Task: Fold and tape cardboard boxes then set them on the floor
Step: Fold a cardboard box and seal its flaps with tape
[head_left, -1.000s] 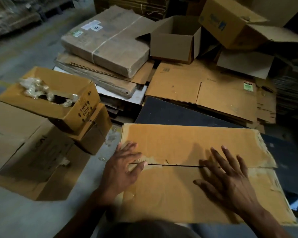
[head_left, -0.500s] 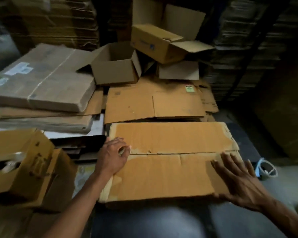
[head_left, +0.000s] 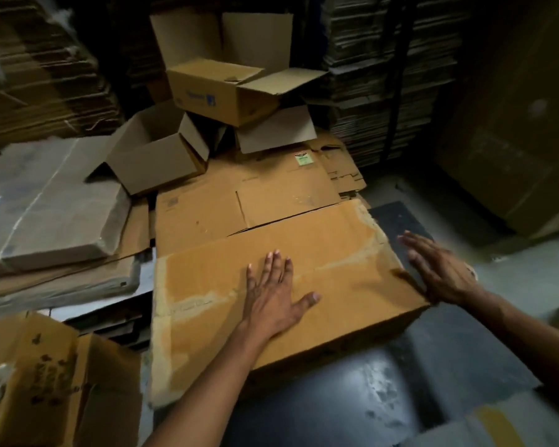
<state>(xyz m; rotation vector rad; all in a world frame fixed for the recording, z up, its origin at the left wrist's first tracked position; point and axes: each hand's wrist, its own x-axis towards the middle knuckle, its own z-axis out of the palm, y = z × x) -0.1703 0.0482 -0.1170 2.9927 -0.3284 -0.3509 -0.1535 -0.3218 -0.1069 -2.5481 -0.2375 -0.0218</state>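
While the left hand [head_left: 273, 296] presses flat, the worn cardboard box [head_left: 342, 253] shows torn paper.

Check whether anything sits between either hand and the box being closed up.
Nothing visible does. The left hand lies flat on the top flaps of the box, fingers straight. The right hand is open at the box's right end, with nothing between them; actual contact there cannot be told.

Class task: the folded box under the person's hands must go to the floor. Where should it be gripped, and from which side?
Grip the two short ends of the folded box, one hand from each side. It is long, and its flaps look untaped, so a top lift would pull them open. The right hand is already at one end.
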